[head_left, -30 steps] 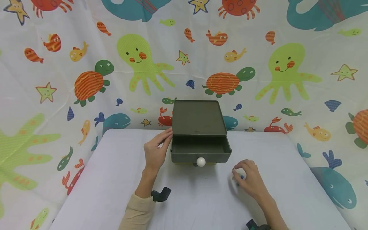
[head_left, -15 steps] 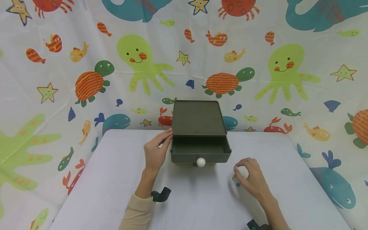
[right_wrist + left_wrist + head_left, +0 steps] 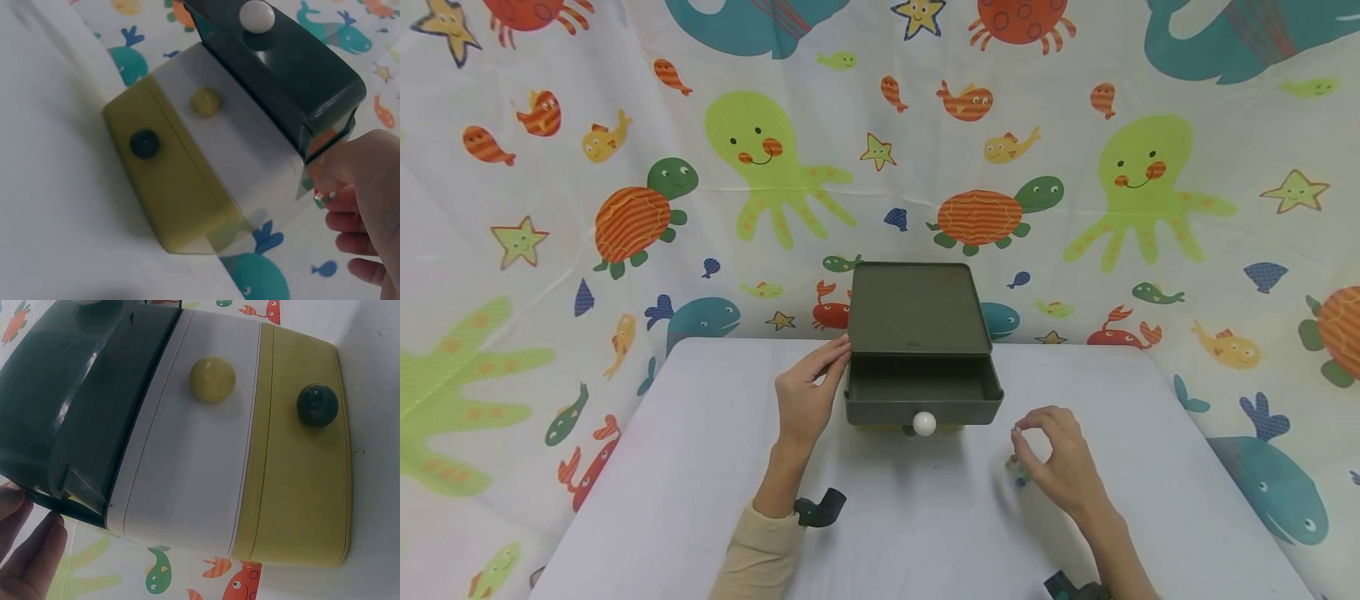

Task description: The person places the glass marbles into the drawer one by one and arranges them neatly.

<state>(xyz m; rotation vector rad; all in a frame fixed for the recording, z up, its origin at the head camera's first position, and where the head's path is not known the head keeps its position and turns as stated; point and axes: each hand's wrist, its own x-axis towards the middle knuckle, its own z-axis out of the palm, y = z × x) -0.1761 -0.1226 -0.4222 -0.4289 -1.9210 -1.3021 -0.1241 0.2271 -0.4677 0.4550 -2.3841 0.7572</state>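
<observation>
A small stacked drawer cabinet has a dark green top tier (image 3: pixel 917 308), a white middle tier (image 3: pixel 187 444) and a yellow bottom tier (image 3: pixel 294 487). Its green top drawer (image 3: pixel 883 412), with a white round knob (image 3: pixel 925 423), is pulled out. My left hand (image 3: pixel 805 400) touches the left side of the green tier with fairly straight fingers. To the right of the drawer, my right hand (image 3: pixel 1060 462) pinches a tiny shiny piece (image 3: pixel 324 197) between thumb and forefinger; its kind is too small to tell. Below those fingertips lie a few tiny coloured pieces (image 3: pixel 1021 477), partly hidden.
The cabinet stands at the back of a white table (image 3: pixel 715 467). Behind it hangs a white cloth (image 3: pixel 820 283) printed with sea animals. A yellow knob (image 3: pixel 212 379) and a dark green knob (image 3: pixel 317 405) stick out from the lower drawers.
My right hand has risen slightly and shifted a little away from the tiny pieces, thumb and forefinger pinched together. My left hand and the cabinet have not moved.
</observation>
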